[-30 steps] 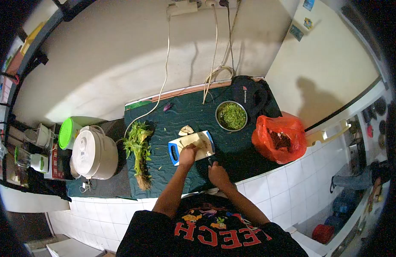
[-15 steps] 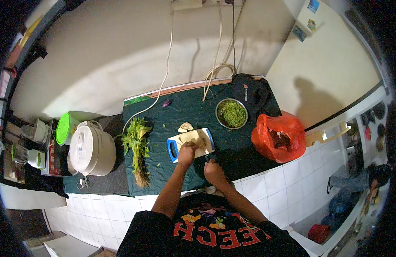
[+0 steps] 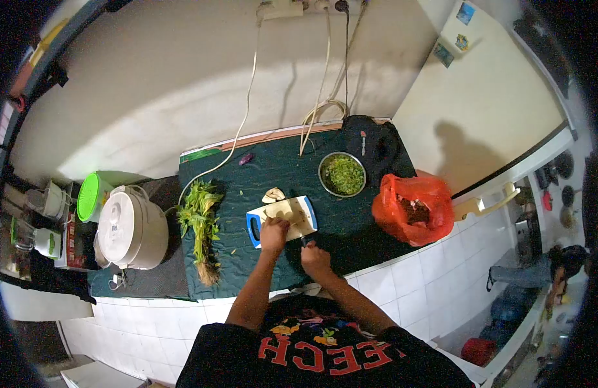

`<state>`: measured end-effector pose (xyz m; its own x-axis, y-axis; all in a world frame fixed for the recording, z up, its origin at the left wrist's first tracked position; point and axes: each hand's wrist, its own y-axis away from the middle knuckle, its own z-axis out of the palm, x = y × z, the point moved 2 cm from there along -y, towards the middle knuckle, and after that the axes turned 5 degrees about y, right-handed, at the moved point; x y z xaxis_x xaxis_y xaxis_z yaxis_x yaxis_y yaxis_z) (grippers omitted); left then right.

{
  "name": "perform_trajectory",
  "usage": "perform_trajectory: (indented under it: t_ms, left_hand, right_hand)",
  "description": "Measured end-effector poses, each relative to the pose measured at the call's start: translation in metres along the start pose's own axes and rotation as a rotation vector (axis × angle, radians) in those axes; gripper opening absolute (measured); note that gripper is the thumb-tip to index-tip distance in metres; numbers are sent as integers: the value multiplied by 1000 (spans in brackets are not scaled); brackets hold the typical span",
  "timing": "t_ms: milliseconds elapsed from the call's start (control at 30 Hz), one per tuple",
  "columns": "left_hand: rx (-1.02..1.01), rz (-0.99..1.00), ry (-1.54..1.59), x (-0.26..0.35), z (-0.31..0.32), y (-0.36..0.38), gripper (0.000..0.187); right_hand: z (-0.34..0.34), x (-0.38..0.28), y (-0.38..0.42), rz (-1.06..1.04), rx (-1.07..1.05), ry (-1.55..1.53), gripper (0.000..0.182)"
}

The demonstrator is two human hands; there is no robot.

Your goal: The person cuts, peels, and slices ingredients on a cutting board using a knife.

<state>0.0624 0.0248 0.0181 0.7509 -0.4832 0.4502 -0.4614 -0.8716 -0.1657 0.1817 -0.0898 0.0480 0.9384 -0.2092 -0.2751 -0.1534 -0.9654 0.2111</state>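
Cutting board [image 3: 301, 216] between leafy greens [image 3: 202, 216] and red bag [image 3: 397, 204]

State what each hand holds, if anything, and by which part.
The right hand grips what looks like a knife by its dark handle. The left hand is over the cutting board; its hold cannot be told.

From my remote view, a pale wall [image 3: 163, 84] runs from ten o'clock to one, a curved band of light crossing it. Cords [image 3: 253, 77] hang from sockets [image 3: 286, 9] at twelve. At two I see a cream panel [image 3: 506, 84] bearing small stickers [image 3: 466, 13] and a soft shadow [image 3: 455, 152]. Dark green cloth [image 3: 279, 152] covers the worktop mid-view, white tiles [image 3: 412, 284] facing its near side; my view's rim is black.
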Motion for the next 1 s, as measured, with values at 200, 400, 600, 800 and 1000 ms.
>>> perform_trajectory:
  t_ms: [200, 400, 600, 800, 1000]
  left_hand:
    - [39, 4, 15, 0, -2, 6, 15]
    - [102, -175, 145, 3, -17, 11, 13]
    - [103, -178, 278, -16, -6, 5, 11]
    - [92, -264, 295, -27, 6, -3, 15]
    - [69, -363, 395, -29, 3, -4, 15]
  right_hand:
    - [-18, -8, -10, 48, -41, -31, 33]
    - [-20, -6, -4, 26, -53, 9, 35]
    - [-24, -22, -8, 26, -89, 96, 35]
    - [9, -11, -13, 133, -73, -19, 34]
    - [-1, -22, -2, 122, -116, -6, 34]
